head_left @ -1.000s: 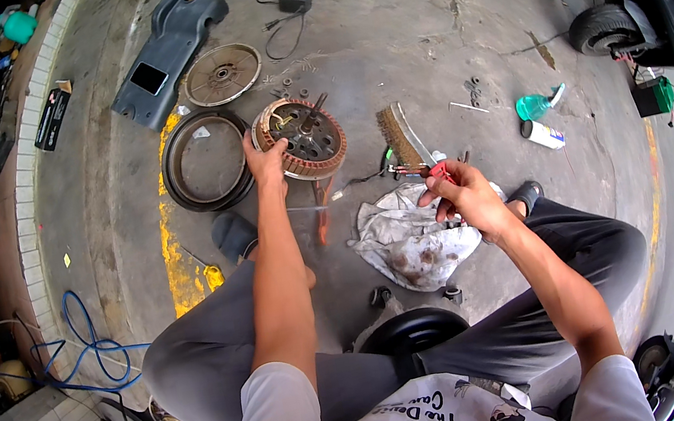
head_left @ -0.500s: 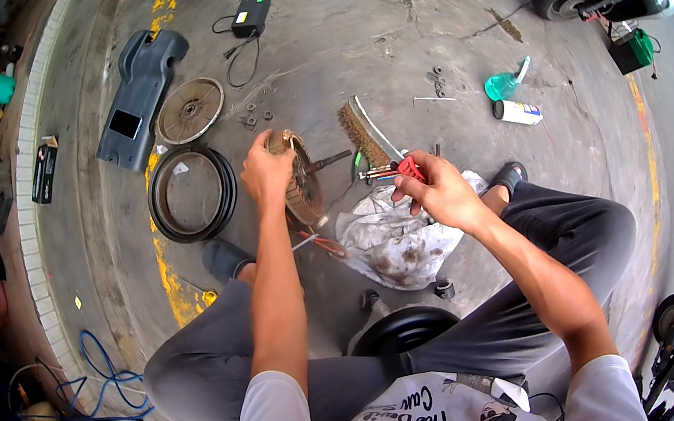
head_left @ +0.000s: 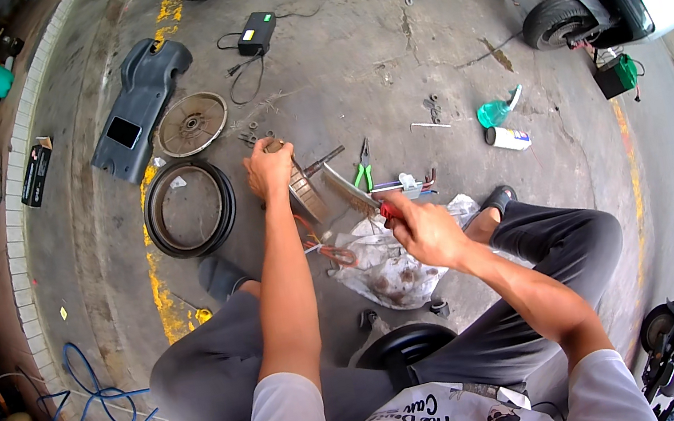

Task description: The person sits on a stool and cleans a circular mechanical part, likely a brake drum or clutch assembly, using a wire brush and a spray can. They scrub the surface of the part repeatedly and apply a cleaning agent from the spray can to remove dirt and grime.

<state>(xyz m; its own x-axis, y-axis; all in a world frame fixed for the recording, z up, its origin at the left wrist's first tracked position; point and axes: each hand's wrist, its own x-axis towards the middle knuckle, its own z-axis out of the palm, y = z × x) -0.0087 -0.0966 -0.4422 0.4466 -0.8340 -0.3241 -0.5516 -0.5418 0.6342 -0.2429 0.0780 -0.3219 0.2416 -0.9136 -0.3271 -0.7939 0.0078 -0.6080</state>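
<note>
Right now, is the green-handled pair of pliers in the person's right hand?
No, the pliers lie on the concrete floor, while the right hand grips a red-handled tool.

Both bare forearms reach forward from the lower edge. The left hand (head_left: 269, 169) is stretched further out, fingers curled downward in a grip; the right hand (head_left: 423, 229) is nearer, closed into a fist.

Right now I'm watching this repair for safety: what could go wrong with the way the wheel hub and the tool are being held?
The left hand alone props the wheel hub on edge; it could tip or roll onto the wires beside it. The right hand drives a red-handled tool toward the hub, close to the left hand; a slip might strike it. The green pliers lie near the foot.
</note>
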